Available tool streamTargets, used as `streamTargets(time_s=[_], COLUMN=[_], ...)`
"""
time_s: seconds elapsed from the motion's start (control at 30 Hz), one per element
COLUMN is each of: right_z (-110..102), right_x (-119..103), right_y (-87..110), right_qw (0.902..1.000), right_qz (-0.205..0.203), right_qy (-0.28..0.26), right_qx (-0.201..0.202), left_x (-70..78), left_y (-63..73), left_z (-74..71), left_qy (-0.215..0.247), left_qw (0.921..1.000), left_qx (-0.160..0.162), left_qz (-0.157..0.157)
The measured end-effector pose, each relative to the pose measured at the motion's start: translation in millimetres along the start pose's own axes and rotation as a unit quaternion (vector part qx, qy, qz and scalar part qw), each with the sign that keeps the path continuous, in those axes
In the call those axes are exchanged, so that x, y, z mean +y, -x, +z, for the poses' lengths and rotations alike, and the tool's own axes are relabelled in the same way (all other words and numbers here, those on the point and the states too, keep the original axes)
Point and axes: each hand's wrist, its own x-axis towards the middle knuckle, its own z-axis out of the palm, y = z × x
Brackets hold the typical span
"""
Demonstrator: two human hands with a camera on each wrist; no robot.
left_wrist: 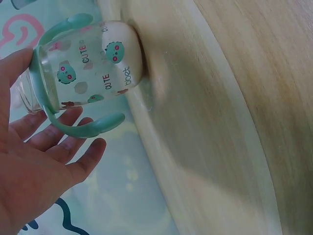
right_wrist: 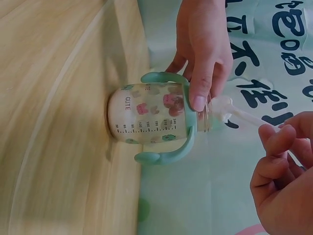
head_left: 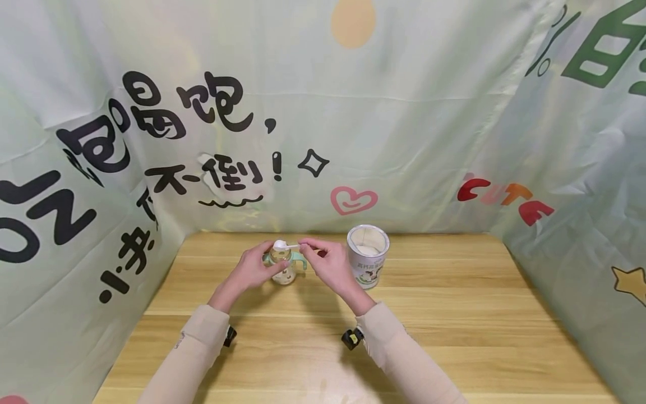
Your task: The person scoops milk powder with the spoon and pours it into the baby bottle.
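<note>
A clear baby bottle (head_left: 284, 273) with a mint-green handle ring (left_wrist: 41, 81) stands upright on the table. Cartoon prints, "CUTE" lettering and measuring marks cover its wall, and pale contents (right_wrist: 118, 111) fill its lower part. My left hand (head_left: 254, 266) grips the bottle near its neck, thumb on one side and fingers round the other. Between thumb and fingers, my right hand (head_left: 329, 266) pinches the handle of a small white scoop (right_wrist: 223, 107). Heaped with white powder, the scoop's bowl is over the bottle's open mouth. Whether bowl and rim touch, I cannot tell.
An open can (head_left: 370, 270) of whitish powder stands just right of my right hand. Beneath everything is a wooden table (head_left: 454, 314). Printed cloth (head_left: 419, 140) hangs behind the table and along both sides.
</note>
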Motion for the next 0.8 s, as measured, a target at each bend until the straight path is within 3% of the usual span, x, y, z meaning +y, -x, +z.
streamTargets(time_s=[0.8], right_z=[-1.5], right_x=[8.6], right_y=[3.3], right_qw=[0.9991], right_qz=[-0.02], right_qy=[0.037], right_qx=[0.004], left_x=[2.1], left_y=[0.3], left_z=[-1.6], left_qy=[-0.001], left_qw=[0.9998], left_qx=[-0.009], left_qz=[-0.016])
